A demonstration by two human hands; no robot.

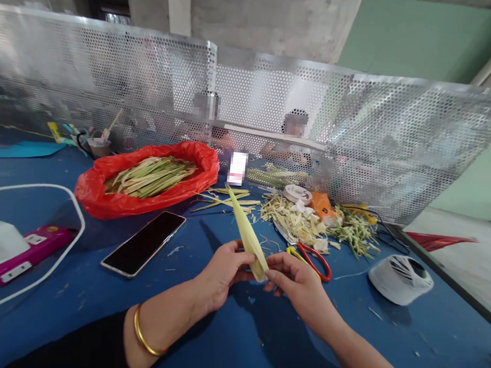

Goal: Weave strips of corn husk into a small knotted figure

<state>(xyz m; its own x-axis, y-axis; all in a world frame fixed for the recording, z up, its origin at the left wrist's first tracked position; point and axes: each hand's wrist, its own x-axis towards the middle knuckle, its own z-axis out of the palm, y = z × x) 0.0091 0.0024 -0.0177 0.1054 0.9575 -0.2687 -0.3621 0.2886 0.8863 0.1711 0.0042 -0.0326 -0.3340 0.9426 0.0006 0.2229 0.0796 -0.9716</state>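
Both my hands hold one pale yellow-green folded leaf strip (246, 233) above the blue table (232, 332); it points up and away from me. My left hand (221, 272), with a gold bangle at the wrist, pinches its lower part from the left. My right hand (297, 280) pinches its bottom end from the right. The fingers of both hands are closed on the strip.
A red plastic bag (98, 194) holds several green strips at the left. A black phone (143, 242), red-handled scissors (314, 260), leaf scraps (294, 217), a white fan (400, 278) and a pink power strip (15, 255) lie around. A perforated metal screen (362, 131) stands behind, people beyond it.
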